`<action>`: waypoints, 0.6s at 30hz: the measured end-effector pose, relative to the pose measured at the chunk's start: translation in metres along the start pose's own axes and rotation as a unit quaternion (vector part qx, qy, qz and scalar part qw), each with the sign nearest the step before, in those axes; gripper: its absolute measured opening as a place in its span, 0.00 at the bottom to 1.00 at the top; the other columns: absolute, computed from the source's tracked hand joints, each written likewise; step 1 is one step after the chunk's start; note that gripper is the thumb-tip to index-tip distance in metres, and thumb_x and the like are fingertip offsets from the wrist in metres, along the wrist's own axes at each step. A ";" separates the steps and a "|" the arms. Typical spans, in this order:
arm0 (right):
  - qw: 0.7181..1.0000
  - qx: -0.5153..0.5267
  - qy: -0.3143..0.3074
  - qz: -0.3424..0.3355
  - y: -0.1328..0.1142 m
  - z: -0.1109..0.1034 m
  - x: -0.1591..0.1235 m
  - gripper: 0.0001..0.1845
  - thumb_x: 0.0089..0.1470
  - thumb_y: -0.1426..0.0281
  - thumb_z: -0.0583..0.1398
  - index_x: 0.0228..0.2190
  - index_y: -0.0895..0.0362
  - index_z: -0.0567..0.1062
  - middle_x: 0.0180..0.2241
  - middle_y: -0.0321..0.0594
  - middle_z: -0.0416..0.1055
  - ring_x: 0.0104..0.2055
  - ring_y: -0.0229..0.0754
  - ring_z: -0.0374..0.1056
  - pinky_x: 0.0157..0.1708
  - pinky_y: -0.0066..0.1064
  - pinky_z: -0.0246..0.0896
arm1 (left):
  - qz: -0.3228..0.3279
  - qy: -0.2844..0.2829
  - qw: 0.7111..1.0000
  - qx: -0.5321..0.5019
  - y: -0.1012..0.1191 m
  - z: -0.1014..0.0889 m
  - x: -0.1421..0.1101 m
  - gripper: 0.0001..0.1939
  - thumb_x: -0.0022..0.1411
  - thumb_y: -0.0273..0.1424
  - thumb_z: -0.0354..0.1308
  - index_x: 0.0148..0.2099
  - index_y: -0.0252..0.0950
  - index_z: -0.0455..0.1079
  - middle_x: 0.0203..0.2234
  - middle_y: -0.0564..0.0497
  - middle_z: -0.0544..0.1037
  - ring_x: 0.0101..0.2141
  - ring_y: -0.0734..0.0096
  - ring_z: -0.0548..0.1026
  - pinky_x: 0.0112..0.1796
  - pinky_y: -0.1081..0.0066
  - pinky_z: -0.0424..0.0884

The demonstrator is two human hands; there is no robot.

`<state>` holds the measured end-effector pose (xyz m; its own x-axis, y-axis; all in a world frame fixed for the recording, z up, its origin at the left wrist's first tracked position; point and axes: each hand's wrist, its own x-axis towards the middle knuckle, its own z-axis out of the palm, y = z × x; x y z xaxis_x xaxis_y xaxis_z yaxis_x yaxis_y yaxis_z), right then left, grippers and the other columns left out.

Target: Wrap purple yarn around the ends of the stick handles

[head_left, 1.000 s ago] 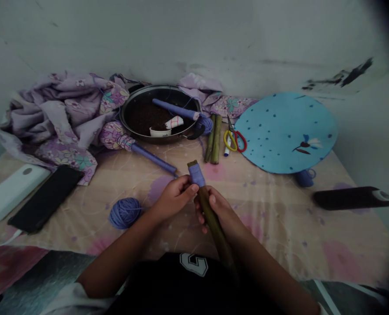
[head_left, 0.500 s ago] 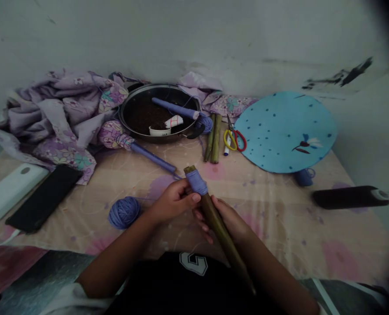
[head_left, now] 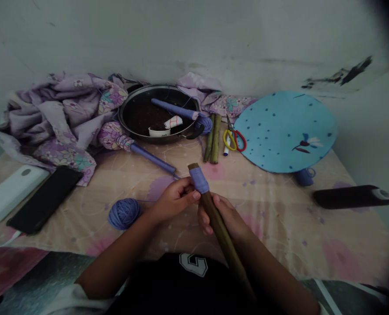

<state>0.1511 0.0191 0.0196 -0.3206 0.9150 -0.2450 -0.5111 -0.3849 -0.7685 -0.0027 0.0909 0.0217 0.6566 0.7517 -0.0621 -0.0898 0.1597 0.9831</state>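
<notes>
I hold a long brown-green stick [head_left: 223, 238] over the bed, its far end wound with purple yarn [head_left: 199, 180]. My right hand [head_left: 225, 216] is wrapped round the stick just below the winding. My left hand [head_left: 174, 200] pinches the yarn at the edge of the winding, fingers closed. A thin strand runs left to a purple yarn ball [head_left: 124, 213] lying on the sheet.
A dark pan [head_left: 158, 113] at the back holds a yarn-wrapped stick and a small cup. Two green sticks [head_left: 213, 138], scissors [head_left: 234, 139], a blue round fan [head_left: 286, 131], crumpled floral cloth [head_left: 63, 118], a black phone [head_left: 45, 199] and a black cylinder [head_left: 352, 197] lie around.
The stick has turned and tilted slightly between my hands, its wrapped end shifting a little. My right hand regripped the shaft. The left hand stays pinched at the winding.
</notes>
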 end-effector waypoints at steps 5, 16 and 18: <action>0.998 -0.022 -0.004 0.051 -0.001 0.005 0.001 0.25 0.56 0.48 0.51 0.33 0.59 0.69 0.18 0.35 0.67 0.15 0.35 0.63 0.14 0.25 0.59 | 0.004 0.005 1.000 -0.020 0.002 0.001 -0.001 0.21 0.54 0.46 0.59 0.39 0.32 0.67 0.24 0.53 0.70 0.25 0.76 0.68 0.27 0.75 0.64; 0.997 0.012 0.082 -0.001 -0.001 0.004 0.003 0.17 0.53 0.56 0.59 0.31 0.58 0.71 0.22 0.35 0.71 0.16 0.32 0.65 0.15 0.22 0.61 | -0.009 0.017 1.000 -0.010 0.001 -0.001 0.000 0.20 0.53 0.45 0.60 0.37 0.32 0.65 0.24 0.53 0.71 0.25 0.75 0.70 0.26 0.75 0.63; 0.998 0.014 0.063 0.021 -0.001 0.003 0.003 0.19 0.56 0.55 0.56 0.31 0.60 0.72 0.21 0.37 0.71 0.15 0.32 0.65 0.14 0.22 0.61 | -0.010 0.008 1.000 -0.025 0.003 0.001 0.000 0.21 0.53 0.45 0.61 0.37 0.32 0.65 0.24 0.52 0.72 0.25 0.74 0.71 0.27 0.75 0.65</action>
<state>0.1480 0.0222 0.0217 -0.2402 0.9056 -0.3496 -0.5216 -0.4241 -0.7403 -0.0025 0.0907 0.0251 0.6463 0.7584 -0.0842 -0.1153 0.2061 0.9717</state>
